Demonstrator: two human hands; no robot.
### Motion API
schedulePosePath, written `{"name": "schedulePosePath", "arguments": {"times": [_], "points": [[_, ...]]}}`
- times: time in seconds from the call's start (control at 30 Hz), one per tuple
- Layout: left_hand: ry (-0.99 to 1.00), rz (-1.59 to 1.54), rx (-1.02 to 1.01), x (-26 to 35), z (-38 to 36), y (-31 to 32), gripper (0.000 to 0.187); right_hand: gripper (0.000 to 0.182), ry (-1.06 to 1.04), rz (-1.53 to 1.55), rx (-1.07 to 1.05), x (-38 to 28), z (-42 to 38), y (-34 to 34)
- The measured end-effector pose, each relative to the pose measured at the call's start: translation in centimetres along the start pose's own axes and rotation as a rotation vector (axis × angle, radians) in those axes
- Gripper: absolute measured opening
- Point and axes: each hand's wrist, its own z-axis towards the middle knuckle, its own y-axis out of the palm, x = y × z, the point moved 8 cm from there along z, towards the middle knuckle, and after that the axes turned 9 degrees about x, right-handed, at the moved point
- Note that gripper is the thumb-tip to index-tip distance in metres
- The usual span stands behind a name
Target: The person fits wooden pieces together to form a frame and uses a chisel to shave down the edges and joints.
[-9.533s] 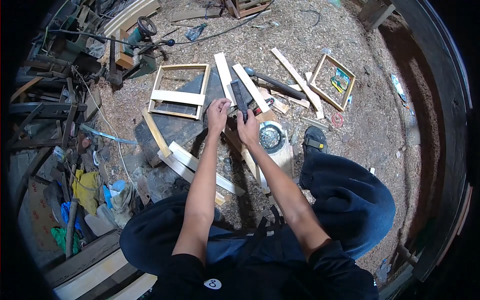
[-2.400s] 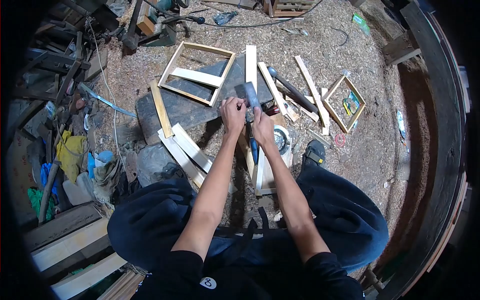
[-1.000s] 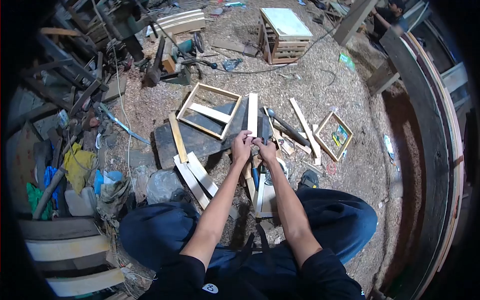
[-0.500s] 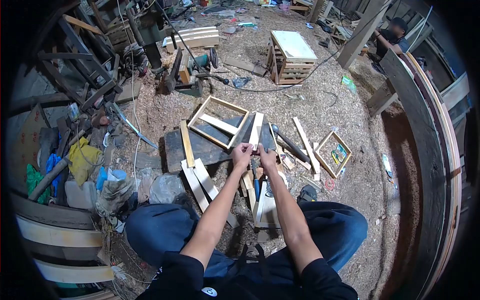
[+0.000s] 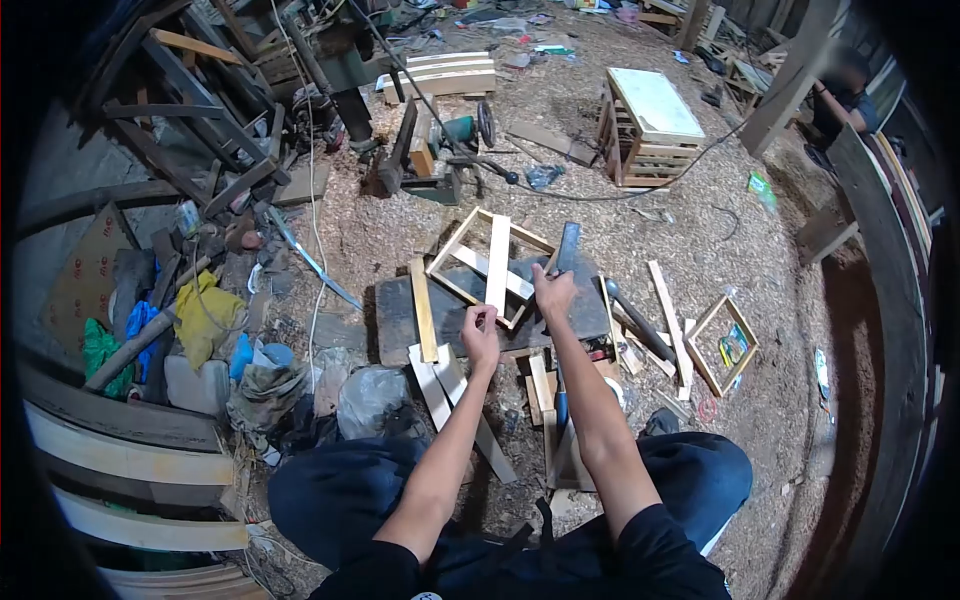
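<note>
My left hand (image 5: 481, 338) pinches the lower end of a pale wooden slat (image 5: 498, 262), which slants up across a rectangular wooden frame (image 5: 452, 240). Inside that frame a second pale slat (image 5: 468, 261) lies crosswise. To the right, my right hand (image 5: 554, 293) is closed on the lower part of a dark, flat bar-like tool (image 5: 569, 242), whose exact kind does not show. Both hands are over a dark wooden board (image 5: 392, 325) on the ground. A yellowish strip (image 5: 424, 315) rests on the board's left side.
A hammer (image 5: 645, 330) with a dark handle lies right of the board, near a small frame (image 5: 712, 372) and loose strips. A blue-handled tool (image 5: 561, 405) is between my legs. Ahead stand a slatted crate (image 5: 655, 105) and a green machine (image 5: 458, 130); a person (image 5: 845, 95) sits far right.
My right hand has let go of the slat and closed on the dark bar. My left hand has carried the slat left, over the frame. The whole view has shifted.
</note>
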Motion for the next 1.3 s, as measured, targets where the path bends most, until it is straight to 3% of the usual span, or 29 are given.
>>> {"name": "schedulePosePath", "arguments": {"times": [0.2, 0.33, 0.47, 0.53, 0.67, 0.87, 0.97, 1.0, 1.07, 1.23, 1.3], "points": [[-0.102, -0.016, -0.021, -1.7, 0.0, -0.1, 0.010, 0.034, 0.034, -0.079, 0.008, 0.5, -0.3, -0.3], [-0.019, -0.021, 0.055, -1.3, -0.7, -1.3, 0.009, 0.040, 0.061, -0.099, 0.024, 1.7, -1.9, -2.5], [-0.168, -0.055, -0.001, -2.9, -1.8, -1.1, 0.012, 0.042, 0.102, -0.114, 0.049, 4.9, -3.5, -4.8], [-0.136, -0.049, -0.001, -2.3, -2.0, -0.7, 0.012, 0.042, 0.180, -0.122, 0.039, 6.6, -4.0, -5.8], [-0.025, 0.006, -0.039, -1.6, -1.8, 0.4, 0.011, 0.043, 0.106, -0.127, 0.028, 8.2, -4.4, -7.0], [-0.056, -0.060, -0.102, -1.9, -2.2, 0.7, 0.011, 0.044, 0.017, -0.035, 0.005, 4.6, -5.9, -8.0], [-0.074, -0.104, -0.099, -1.4, -3.3, 1.1, 0.012, 0.054, 0.021, 0.179, -0.129, 2.1, -5.8, -6.5], [-0.074, -0.120, -0.083, -1.2, -3.7, 1.1, 0.012, 0.049, -0.076, 0.115, -0.069, 3.2, -4.9, -4.4], [-0.075, -0.045, -0.131, 0.3, -4.5, 1.0, 0.014, 0.047, -0.120, 0.167, -0.139, 3.1, -5.0, -2.3], [0.096, 0.101, -0.159, 1.9, -4.5, -0.8, 0.024, 0.041, -0.103, 0.216, -0.266, 2.6, -5.9, -0.3], [0.044, 0.133, -0.076, 1.1, -4.0, -1.8, 0.026, 0.039, -0.118, 0.196, -0.302, 2.8, -6.0, 0.4]]}}
